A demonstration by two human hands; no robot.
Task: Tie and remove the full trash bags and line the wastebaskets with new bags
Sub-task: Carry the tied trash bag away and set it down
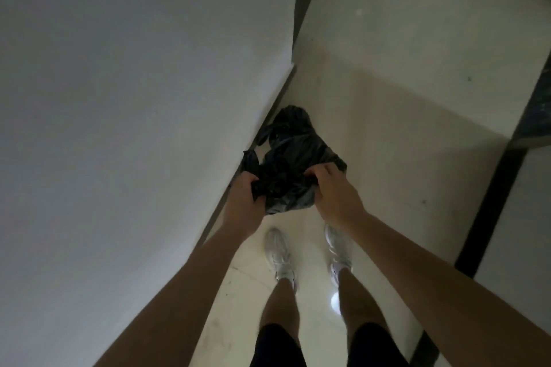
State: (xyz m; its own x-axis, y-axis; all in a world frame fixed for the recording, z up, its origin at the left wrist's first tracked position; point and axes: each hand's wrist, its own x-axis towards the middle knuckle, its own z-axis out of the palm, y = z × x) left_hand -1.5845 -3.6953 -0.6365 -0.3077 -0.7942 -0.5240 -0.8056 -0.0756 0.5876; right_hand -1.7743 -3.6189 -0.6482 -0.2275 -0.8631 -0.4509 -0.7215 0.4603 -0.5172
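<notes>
while both hands clamp its near end, the black trash bag (287, 158) runs away from them along the foot of the wall (134, 98).

the left hand (243, 195) and right hand (331, 188) are apart, each with its fingers curled into bunched plastic, and the bag's near end is stretched between them. the rest of the bag lies beyond the hands, its long axis pointing forward and slightly toward the left hand's side, and its far end is close to the wall base. both hands sit about equally near it. i cannot tell whether the bag rests on the floor (387, 104) or hangs just above it. it looks crumpled and slack, so this is probably a bag being gathered or shaken open. no wastebasket is in view. white sneakers (278, 253) stand behind the hands.
</notes>
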